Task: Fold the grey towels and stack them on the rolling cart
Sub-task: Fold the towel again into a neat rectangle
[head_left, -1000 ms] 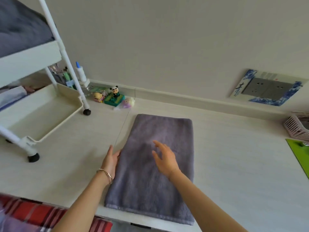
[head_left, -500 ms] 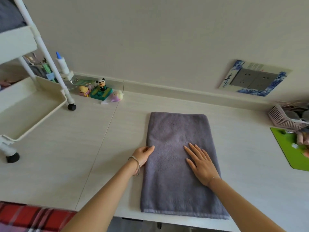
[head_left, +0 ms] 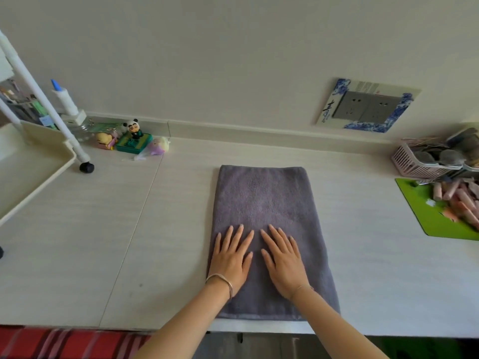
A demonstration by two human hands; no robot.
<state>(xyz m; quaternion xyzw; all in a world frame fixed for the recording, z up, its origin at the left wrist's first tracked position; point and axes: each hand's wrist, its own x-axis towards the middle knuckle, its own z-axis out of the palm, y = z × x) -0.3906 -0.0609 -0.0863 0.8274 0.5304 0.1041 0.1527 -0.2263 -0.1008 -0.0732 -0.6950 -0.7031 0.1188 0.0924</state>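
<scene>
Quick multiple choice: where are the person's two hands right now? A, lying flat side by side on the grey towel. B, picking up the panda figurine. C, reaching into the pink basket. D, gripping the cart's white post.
A: the left hand and the right hand both lie palm down, fingers straight, on the near half of the grey towel spread on the table.

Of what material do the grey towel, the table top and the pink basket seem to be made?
The grey rectangular towel looks like soft terry cloth: fuzzy matte pile, hemmed near edge. The pale table top seems wood-look laminate, perhaps: faint grain lines, one seam, slight sheen. The pink slotted basket looks like moulded plastic: thin even bars.
</scene>
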